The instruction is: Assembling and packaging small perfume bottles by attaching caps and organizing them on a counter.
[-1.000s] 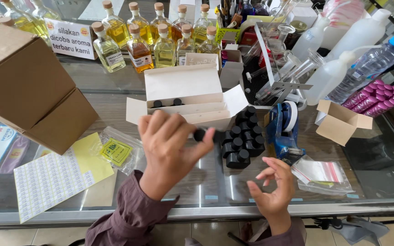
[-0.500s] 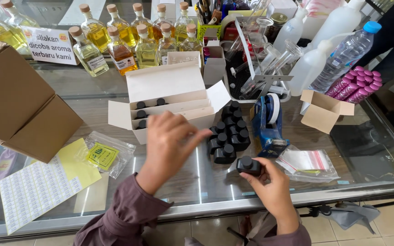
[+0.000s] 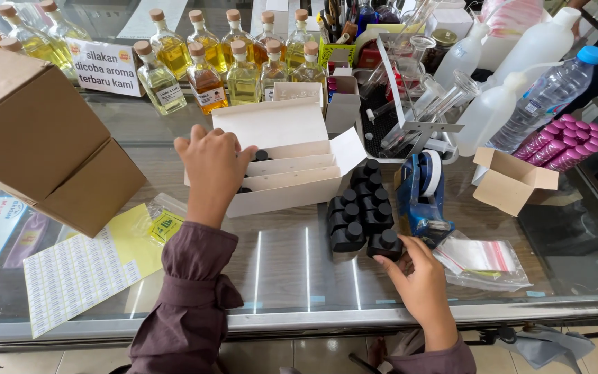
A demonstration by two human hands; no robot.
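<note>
Head view: the left hand reached into the open white carton at the 12 o'clock side of the glass tabletop, fingers curled among the few black-capped bottles left inside; what its grip held could not be told. The right hand, at 4 o'clock, pinched one small black bottle and stood it against the cluster of black bottles just right of the carton. Judging by this, most bottles were already out, and a handful remained boxed.
</note>
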